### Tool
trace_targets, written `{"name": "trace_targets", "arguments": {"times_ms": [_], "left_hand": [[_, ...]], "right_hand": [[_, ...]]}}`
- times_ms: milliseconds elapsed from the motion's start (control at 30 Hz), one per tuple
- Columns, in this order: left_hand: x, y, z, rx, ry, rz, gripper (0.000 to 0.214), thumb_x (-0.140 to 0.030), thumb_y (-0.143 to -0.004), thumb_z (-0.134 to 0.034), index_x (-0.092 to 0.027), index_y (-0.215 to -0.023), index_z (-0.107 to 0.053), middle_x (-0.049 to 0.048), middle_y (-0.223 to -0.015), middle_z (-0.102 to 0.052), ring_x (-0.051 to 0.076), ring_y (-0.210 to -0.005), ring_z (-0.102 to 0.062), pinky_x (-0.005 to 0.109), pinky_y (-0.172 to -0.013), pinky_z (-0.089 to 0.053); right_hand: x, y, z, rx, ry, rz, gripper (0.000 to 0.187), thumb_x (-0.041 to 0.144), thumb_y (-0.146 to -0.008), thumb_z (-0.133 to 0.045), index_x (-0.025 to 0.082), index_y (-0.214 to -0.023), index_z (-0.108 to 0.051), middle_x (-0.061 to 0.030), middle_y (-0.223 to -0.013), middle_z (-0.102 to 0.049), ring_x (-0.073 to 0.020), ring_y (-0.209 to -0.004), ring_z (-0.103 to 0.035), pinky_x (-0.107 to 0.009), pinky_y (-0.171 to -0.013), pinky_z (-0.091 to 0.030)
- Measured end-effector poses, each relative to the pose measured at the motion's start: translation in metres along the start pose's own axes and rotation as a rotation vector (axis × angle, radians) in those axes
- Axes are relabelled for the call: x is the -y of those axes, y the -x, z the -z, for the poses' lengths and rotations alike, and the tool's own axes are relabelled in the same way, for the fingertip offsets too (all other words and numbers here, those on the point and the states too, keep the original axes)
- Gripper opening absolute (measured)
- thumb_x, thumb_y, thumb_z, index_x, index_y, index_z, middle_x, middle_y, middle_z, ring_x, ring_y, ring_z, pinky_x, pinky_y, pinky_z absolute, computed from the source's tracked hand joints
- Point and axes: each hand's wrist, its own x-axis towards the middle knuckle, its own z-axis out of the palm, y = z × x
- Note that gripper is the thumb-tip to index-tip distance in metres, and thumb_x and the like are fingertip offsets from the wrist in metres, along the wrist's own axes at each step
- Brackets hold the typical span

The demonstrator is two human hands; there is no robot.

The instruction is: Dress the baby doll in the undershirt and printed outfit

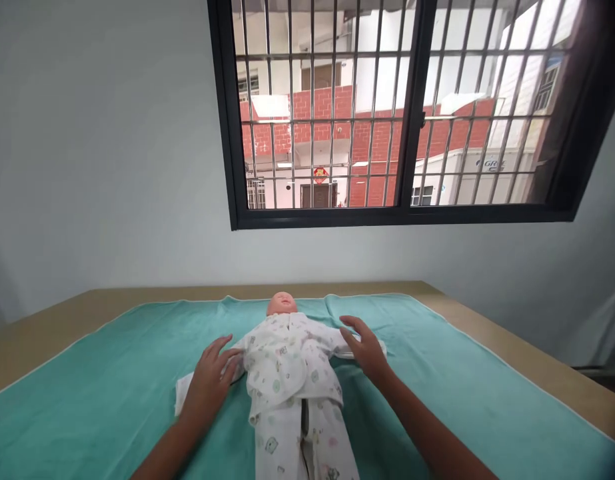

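Note:
A baby doll lies on its back in the middle of a teal cloth, its head toward the window. It wears a white printed top and trousers. My left hand rests flat on the doll's sleeve at the left, fingers spread, holding nothing. My right hand lies over the doll's other sleeve at the right, fingers loosely stretched and a little curved. Both sleeves are spread out sideways. The doll's feet fall below the frame's edge.
The teal cloth covers a tan table that stands against a grey wall. A barred, black-framed window fills the wall above, with brick buildings outside. The table's right edge drops off near a dark floor strip.

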Motion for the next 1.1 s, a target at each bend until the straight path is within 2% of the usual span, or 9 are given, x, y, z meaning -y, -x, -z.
{"name": "trace_targets", "arguments": {"times_ms": [67, 133, 267, 400, 567, 667, 800, 933, 1100], "left_hand": [[-0.022, -0.023, -0.001, -0.051, 0.134, 0.115, 0.035, -0.04, -0.086, -0.044, -0.021, -0.098, -0.07, 0.0105, -0.12, -0.063, 0.026, -0.116, -0.055, 0.042, -0.103, -0.042], [-0.048, -0.05, -0.006, 0.009, 0.27, 0.304, 0.036, -0.037, -0.087, -0.042, -0.018, -0.105, -0.067, 0.0096, -0.116, -0.066, 0.023, -0.11, -0.059, 0.034, -0.094, -0.047], [-0.079, -0.092, -0.029, 0.132, 0.289, 0.359, 0.031, -0.029, -0.085, -0.045, -0.015, -0.092, -0.071, 0.008, -0.089, -0.074, 0.019, -0.079, -0.066, 0.027, -0.07, -0.047], [-0.077, -0.106, -0.055, 0.188, 0.238, 0.41, 0.032, -0.032, -0.084, -0.046, -0.016, -0.071, -0.07, 0.0082, -0.068, -0.071, 0.018, -0.063, -0.062, 0.027, -0.058, -0.036], [-0.068, -0.106, -0.068, 0.134, 0.272, 0.447, 0.025, -0.035, -0.081, -0.052, -0.018, -0.079, -0.07, 0.0102, -0.083, -0.074, 0.02, -0.075, -0.063, 0.028, -0.064, -0.036], [-0.068, -0.109, -0.066, 0.104, 0.391, 0.46, 0.026, -0.035, -0.079, -0.056, -0.015, -0.085, -0.071, 0.01, -0.086, -0.074, 0.02, -0.077, -0.065, 0.028, -0.069, -0.042], [-0.071, -0.114, -0.061, 0.089, 0.586, 0.473, 0.03, -0.035, -0.076, -0.058, -0.014, -0.091, -0.073, 0.0077, -0.09, -0.076, 0.02, -0.084, -0.068, 0.027, -0.074, -0.048], [-0.073, -0.116, -0.062, 0.077, 0.656, 0.492, 0.024, -0.028, -0.072, -0.062, -0.014, -0.085, -0.075, 0.0075, -0.081, -0.076, 0.021, -0.077, -0.068, 0.028, -0.07, -0.05], [-0.075, -0.117, -0.065, 0.086, 0.7, 0.495, 0.025, -0.026, -0.076, -0.058, -0.015, -0.092, -0.075, 0.006, -0.081, -0.076, 0.017, -0.072, -0.067, 0.025, -0.066, -0.049]], "right_hand": [[0.032, -0.014, -0.016, 0.027, -0.004, -0.049, 0.035, 0.041, -0.089, -0.038, 0.019, -0.107, -0.059, -0.0089, -0.112, -0.067, -0.0204, -0.105, -0.063, -0.031, -0.093, -0.048], [0.06, -0.031, -0.04, 0.089, 0.032, -0.067, 0.033, 0.038, -0.089, -0.037, 0.019, -0.104, -0.059, -0.0062, -0.104, -0.07, -0.0177, -0.092, -0.066, -0.028, -0.081, -0.051], [0.088, -0.056, -0.083, 0.212, 0.189, -0.111, 0.036, 0.044, -0.086, -0.043, 0.016, -0.084, -0.066, -0.0104, -0.086, -0.072, -0.0229, -0.082, -0.067, -0.032, -0.073, -0.048], [0.091, -0.067, -0.098, 0.325, 0.334, -0.099, 0.035, 0.048, -0.076, -0.057, 0.015, -0.073, -0.069, -0.0194, -0.087, -0.072, -0.0328, -0.09, -0.066, -0.037, -0.076, -0.045], [0.074, -0.082, -0.095, 0.427, 0.321, -0.134, 0.019, 0.027, -0.072, -0.058, 0.016, -0.058, -0.066, -0.0164, -0.076, -0.072, -0.0289, -0.081, -0.065, -0.032, -0.07, -0.043], [0.063, -0.09, -0.094, 0.425, 0.19, -0.171, 0.016, 0.02, -0.068, -0.057, 0.017, -0.052, -0.06, -0.0086, -0.061, -0.066, -0.0209, -0.066, -0.06, -0.028, -0.06, -0.039], [0.06, -0.091, -0.102, 0.332, -0.063, -0.237, 0.022, 0.028, -0.074, -0.05, 0.017, -0.057, -0.055, -0.0007, -0.053, -0.056, -0.0122, -0.051, -0.049, -0.024, -0.051, -0.034], [0.067, -0.087, -0.113, 0.259, -0.298, -0.296, 0.024, 0.036, -0.074, -0.052, 0.017, -0.061, -0.053, 0.0021, -0.053, -0.05, -0.0092, -0.048, -0.043, -0.022, -0.048, -0.032], [0.072, -0.081, -0.115, 0.271, -0.485, -0.34, 0.023, 0.038, -0.068, -0.06, 0.016, -0.065, -0.058, 0.0052, -0.052, -0.045, -0.008, -0.047, -0.037, -0.023, -0.048, -0.03]]}}
